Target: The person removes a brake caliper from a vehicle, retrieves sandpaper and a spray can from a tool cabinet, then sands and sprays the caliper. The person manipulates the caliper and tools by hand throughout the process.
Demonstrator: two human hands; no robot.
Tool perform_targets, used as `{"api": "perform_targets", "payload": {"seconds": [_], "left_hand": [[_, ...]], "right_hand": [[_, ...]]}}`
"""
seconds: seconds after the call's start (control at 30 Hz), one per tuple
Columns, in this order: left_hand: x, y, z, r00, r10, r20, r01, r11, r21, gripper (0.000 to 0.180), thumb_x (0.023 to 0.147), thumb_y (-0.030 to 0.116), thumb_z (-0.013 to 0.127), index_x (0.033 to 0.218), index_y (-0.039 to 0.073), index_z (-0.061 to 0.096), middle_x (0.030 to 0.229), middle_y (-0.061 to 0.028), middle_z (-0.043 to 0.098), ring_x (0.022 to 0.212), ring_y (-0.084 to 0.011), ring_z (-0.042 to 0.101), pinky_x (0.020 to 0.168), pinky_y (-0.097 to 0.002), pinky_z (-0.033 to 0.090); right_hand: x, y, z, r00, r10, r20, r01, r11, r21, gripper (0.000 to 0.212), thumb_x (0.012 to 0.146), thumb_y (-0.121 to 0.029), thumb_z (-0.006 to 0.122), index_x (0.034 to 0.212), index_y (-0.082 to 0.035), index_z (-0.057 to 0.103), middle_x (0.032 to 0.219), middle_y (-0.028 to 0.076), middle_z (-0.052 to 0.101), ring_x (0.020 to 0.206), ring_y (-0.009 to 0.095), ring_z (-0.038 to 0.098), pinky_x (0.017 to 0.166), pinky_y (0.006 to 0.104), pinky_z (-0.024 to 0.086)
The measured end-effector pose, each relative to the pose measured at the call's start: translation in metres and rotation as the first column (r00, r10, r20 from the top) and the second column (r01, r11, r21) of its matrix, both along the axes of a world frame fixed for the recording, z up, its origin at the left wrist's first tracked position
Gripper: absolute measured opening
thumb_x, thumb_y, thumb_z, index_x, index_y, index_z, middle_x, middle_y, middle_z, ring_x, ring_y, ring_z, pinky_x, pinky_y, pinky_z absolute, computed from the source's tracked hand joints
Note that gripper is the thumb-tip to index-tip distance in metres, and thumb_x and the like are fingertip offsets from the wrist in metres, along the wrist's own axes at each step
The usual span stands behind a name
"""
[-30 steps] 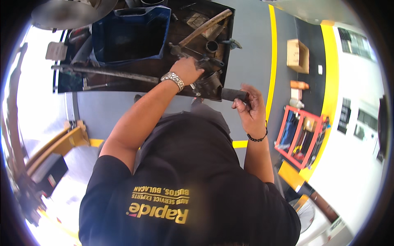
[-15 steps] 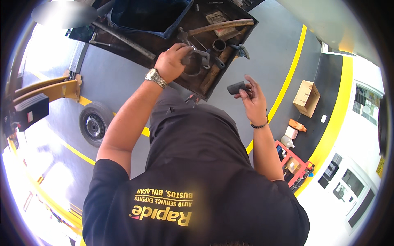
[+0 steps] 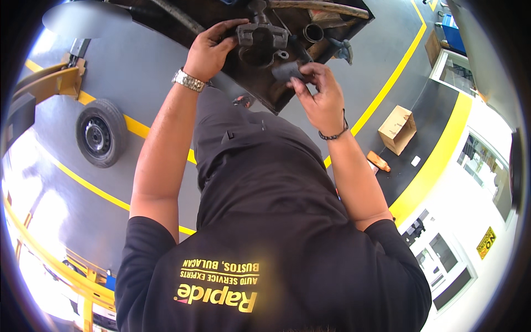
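My left hand (image 3: 213,50) reaches over the workbench (image 3: 268,98), its fingers and thumb closing on the left edge of a dark forked metal part (image 3: 263,36). A rounded opening shows below the fork. Between the thumb and fingers of my right hand (image 3: 321,91) is a small dark grey rectangular piece (image 3: 285,72), blurred by motion. That piece is close to the lower right of the metal part; whether they touch I cannot tell. A metal ring (image 3: 313,33) lies on the bench beyond my right hand.
A long rod-like handle (image 3: 318,6) and a grey metal fitting (image 3: 344,51) lie near the bench's right edge. On the floor are a wheel with a tyre (image 3: 101,133) at left, and a cardboard box (image 3: 395,133) and orange bottle (image 3: 379,161) at right. A yellow lift arm (image 3: 69,80) stands far left.
My right hand has brought the dark grey piece up and left to the metal part. The metal part now shows its fork more squarely, and my left fingers lie along its left side.
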State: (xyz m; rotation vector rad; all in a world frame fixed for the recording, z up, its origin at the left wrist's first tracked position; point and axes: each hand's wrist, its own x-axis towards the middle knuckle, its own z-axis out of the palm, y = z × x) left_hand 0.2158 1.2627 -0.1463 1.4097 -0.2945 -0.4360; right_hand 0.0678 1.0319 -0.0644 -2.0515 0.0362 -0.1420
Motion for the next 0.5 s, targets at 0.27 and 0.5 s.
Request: {"api": "perform_targets", "payload": {"seconds": [0.27, 0.5], "left_hand": [[0.0, 0.001, -0.001, 0.999, -0.047, 0.015, 0.047, 0.998, 0.034, 0.055, 0.088, -0.003, 0.061, 0.143, 0.002, 0.06, 0.129, -0.0069, 0.071, 0.118, -0.0146, 0.064, 0.103, -0.0313, 0.05], [-0.01, -0.002, 0.006, 0.997, -0.013, 0.073, 0.017, 0.998, -0.065, 0.053, 0.086, -0.004, 0.058, 0.138, 0.0, 0.06, 0.119, -0.0093, 0.072, 0.115, -0.0175, 0.066, 0.102, -0.0322, 0.051]], "right_hand": [[0.044, 0.03, -0.006, 0.951, 0.291, 0.103, -0.178, 0.79, -0.587, 0.022, 0.083, -0.005, 0.071, 0.104, -0.007, 0.068, 0.105, 0.012, 0.073, 0.082, 0.033, 0.072, 0.068, 0.0397, 0.06], [0.069, 0.032, -0.005, 0.898, 0.273, -0.346, -0.413, 0.793, -0.447, 0.024, 0.094, -0.026, 0.069, 0.103, -0.004, 0.075, 0.099, 0.017, 0.074, 0.091, 0.041, 0.07, 0.079, 0.047, 0.056]]}}
